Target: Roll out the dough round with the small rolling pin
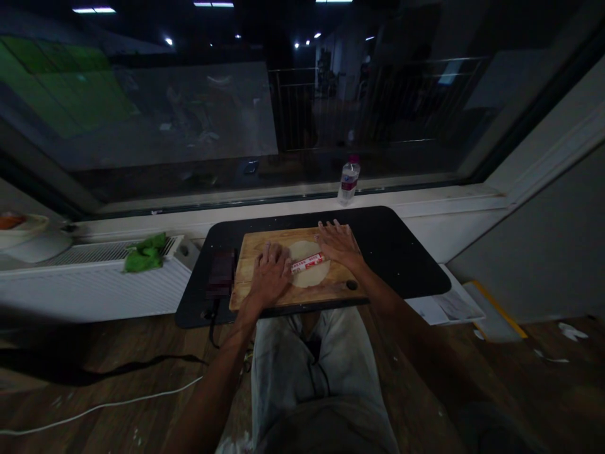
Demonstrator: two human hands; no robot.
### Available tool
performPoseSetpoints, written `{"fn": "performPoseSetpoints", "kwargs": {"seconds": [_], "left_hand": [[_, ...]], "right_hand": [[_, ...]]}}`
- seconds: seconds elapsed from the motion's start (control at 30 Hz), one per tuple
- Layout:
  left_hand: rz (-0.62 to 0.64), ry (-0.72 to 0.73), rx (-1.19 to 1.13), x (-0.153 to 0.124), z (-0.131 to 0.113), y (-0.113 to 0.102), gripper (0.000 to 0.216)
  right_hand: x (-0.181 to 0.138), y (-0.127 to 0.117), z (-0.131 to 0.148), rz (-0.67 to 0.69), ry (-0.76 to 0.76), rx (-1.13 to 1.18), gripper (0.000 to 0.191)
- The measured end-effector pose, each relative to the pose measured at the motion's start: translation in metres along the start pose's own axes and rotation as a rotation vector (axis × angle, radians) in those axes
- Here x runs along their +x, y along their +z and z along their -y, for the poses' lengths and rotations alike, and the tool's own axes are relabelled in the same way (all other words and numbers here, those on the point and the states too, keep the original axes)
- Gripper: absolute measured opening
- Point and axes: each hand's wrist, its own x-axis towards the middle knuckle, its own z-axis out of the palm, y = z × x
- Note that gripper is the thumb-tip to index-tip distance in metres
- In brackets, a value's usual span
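Observation:
On a wooden cutting board (251,252) lies a thin, round, pale sheet of dough (312,278). Across it, slightly slanted, rests a slim roller-like stick (307,262) with red and white print. My left hand (273,272) lies flat over the stick's left end, palm down, fingers stretched toward the window. At the other end, my right hand (339,241) is also palm down, fingers spread, near the board's far right corner. Both palms hide the stick's ends.
The board sits on a small black table (401,252) over my lap. A dark, blurred-out item (222,272) lies left of the board. A water bottle (349,181) stands on the windowsill. A green cloth (145,253) drapes over the radiator (113,284). Cables cross the floor.

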Motion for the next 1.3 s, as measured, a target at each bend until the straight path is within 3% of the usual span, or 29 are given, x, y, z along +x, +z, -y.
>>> {"fn": "performPoseSetpoints", "kwargs": {"seconds": [0.33, 0.57, 0.87, 1.03, 1.3], "left_hand": [[0.078, 0.155, -0.125, -0.034, -0.013, 0.008, 0.063], [0.183, 0.111, -0.273, -0.052, -0.032, 0.0, 0.07], [0.096, 0.105, -0.282, -0.066, -0.053, 0.009, 0.075], [0.108, 0.116, -0.342, -0.073, -0.067, 0.007, 0.085], [0.043, 0.18, -0.32, -0.076, -0.119, 0.007, 0.089]], "right_hand": [[0.001, 0.012, 0.003, -0.086, 0.031, -0.012, 0.072], [0.01, 0.012, 0.009, -0.068, 0.018, 0.013, 0.072], [0.015, 0.007, 0.018, -0.059, 0.0, 0.075, 0.075], [0.027, 0.01, 0.027, -0.049, -0.01, 0.091, 0.072], [0.04, 0.01, 0.046, -0.012, -0.134, 0.098, 0.072]]}}
